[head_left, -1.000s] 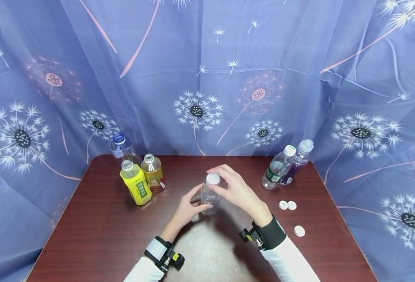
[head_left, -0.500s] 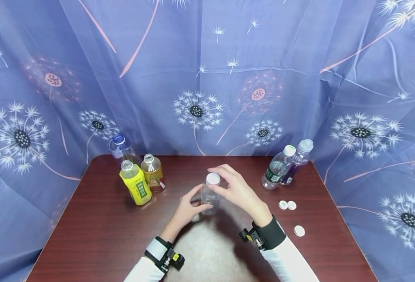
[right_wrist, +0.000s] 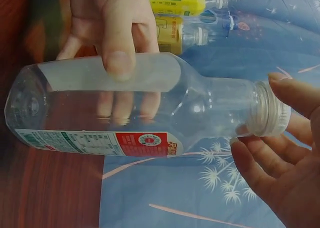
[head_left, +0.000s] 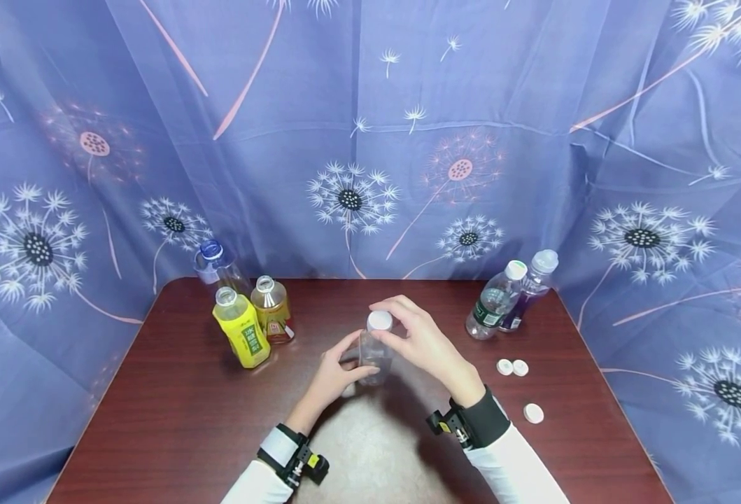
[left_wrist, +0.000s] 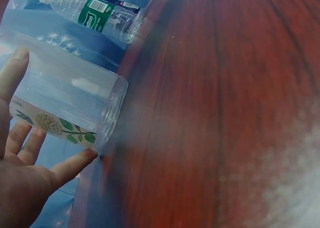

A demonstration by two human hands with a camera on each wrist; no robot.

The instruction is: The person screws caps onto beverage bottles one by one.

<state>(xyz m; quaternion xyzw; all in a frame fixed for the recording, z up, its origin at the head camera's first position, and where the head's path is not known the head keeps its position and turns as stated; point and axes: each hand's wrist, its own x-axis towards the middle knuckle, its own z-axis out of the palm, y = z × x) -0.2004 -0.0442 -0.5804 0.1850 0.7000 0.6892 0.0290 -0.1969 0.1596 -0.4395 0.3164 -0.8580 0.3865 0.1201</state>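
A clear plastic bottle [head_left: 375, 358] stands upright at mid-table, with a white cap [head_left: 380, 320] on its mouth. My left hand [head_left: 334, 374] holds its body, thumb on one side and fingers round the other, as the right wrist view also shows. At the top, my right hand [head_left: 422, 339] pinches the cap between thumb and fingers. In the right wrist view the thumb lies at the ridged cap edge [right_wrist: 284, 114], and a red, white and green label [right_wrist: 145, 144] shows on the bottle. A flower-print label side [left_wrist: 55, 124] faces the left wrist camera.
At the back left stand three capless bottles: yellow-labelled [head_left: 244, 332], amber-tinted [head_left: 273, 311] and blue-necked [head_left: 214, 260]. Back right hold a green-labelled bottle [head_left: 492, 308] and a purple-labelled bottle [head_left: 530, 287], both capped. Three loose white caps, one nearer me [head_left: 533, 413], lie at right. A curtain [head_left: 370, 140] hangs behind.
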